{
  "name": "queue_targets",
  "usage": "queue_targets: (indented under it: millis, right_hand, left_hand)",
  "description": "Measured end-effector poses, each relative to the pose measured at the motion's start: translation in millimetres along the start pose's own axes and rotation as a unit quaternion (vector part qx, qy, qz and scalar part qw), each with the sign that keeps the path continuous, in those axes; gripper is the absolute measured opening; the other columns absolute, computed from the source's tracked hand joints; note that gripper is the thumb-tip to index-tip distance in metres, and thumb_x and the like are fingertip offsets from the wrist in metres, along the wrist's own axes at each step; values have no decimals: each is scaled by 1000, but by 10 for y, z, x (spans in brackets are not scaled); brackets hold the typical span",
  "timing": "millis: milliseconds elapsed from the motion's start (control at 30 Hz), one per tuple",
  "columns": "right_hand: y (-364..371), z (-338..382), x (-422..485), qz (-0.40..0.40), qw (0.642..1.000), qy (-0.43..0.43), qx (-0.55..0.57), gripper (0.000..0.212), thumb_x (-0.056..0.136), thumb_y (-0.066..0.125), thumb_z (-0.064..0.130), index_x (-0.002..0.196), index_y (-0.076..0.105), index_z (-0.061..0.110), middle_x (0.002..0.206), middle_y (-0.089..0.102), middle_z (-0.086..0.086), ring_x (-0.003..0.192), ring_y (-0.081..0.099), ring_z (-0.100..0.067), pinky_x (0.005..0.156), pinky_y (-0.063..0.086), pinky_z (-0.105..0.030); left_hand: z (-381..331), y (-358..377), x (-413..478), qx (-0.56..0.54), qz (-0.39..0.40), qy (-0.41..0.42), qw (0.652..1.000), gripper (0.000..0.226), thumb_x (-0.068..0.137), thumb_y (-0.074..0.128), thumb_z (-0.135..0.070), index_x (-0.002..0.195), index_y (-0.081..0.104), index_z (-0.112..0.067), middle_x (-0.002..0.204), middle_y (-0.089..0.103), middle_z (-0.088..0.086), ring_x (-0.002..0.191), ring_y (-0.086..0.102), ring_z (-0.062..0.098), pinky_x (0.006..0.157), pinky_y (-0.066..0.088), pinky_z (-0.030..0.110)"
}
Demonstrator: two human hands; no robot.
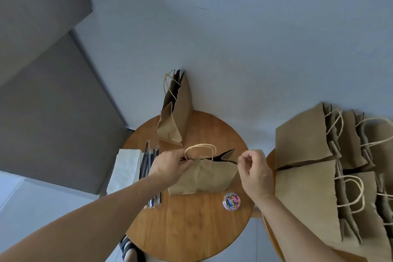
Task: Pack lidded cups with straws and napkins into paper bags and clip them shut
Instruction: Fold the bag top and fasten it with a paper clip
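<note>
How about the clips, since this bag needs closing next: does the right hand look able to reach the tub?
Probably yes. The tub of paper clips sits on the table just beside the right hand, nothing between; it must first release the paper bag.

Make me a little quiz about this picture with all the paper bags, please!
1. True or false: the tub of coloured paper clips sits on the round wooden table.
2. Pick one: what lies right next to the white napkins? A) straws B) spoons C) scissors
3. Count: how many hands hold the top of the middle paper bag?

Key
1. True.
2. A.
3. Two: the left hand grips the top edge by the handle, and the right hand pinches the other end.
</note>
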State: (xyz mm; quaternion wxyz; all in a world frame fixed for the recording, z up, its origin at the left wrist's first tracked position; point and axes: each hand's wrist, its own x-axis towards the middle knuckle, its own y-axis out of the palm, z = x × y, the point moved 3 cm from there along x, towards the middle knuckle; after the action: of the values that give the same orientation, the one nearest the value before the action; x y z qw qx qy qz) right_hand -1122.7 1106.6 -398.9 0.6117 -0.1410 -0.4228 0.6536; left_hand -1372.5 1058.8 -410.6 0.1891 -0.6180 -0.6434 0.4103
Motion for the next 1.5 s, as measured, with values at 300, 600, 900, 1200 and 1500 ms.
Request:
queue_targets:
  millis: [300, 600, 900, 1200, 1500]
  right_hand:
    - [615, -899, -714, 253, 937, 225, -91, 12, 95, 60, 19, 104, 67, 17, 98, 69, 2, 89, 65, -14, 67, 54, -22]
    - [1040, -1192, -1043, 357, 868, 222, -266, 19, 97, 53, 34, 112, 63, 27, 105, 71, 7, 91, 67, -13, 64, 52, -25]
    - [986, -1158, -1057, 327, 884, 217, -254, 10, 94, 59, 36, 102, 64, 33, 98, 73, 9, 85, 68, -11, 49, 37, -18]
    - [691, -871, -949, 184, 965, 165, -85, 10, 88, 71, 20, 94, 67, 13, 79, 71, -1, 71, 71, -19, 51, 48, -17]
    - [443, 325, -424, 89, 990, -73, 86, 10, 88, 71, 14, 97, 76, 14, 94, 64, 4, 71, 59, 0, 65, 49, -9]
  left_hand:
    - [-31, 61, 86, -50, -25, 10, 998, 10, 93, 62, -34, 98, 71, -32, 86, 69, -17, 83, 62, 6, 69, 48, 25]
    - [116, 159, -25, -88, -71, 26, 993, 10, 91, 65, -29, 98, 73, -30, 85, 71, -17, 83, 60, 0, 64, 40, 5]
    - [80, 170, -51, -92, -63, 26, 993, 11, 92, 65, -30, 99, 72, -35, 83, 69, -23, 81, 59, -8, 64, 40, 5]
    - [64, 152, -48, -70, -45, 9, 997, 9, 92, 63, -34, 99, 70, -33, 83, 69, -19, 78, 60, 0, 61, 40, 7]
    - [31, 93, -13, -77, -9, -13, 997, 8, 91, 64, -33, 93, 71, -31, 82, 71, -15, 80, 65, 5, 73, 55, 31]
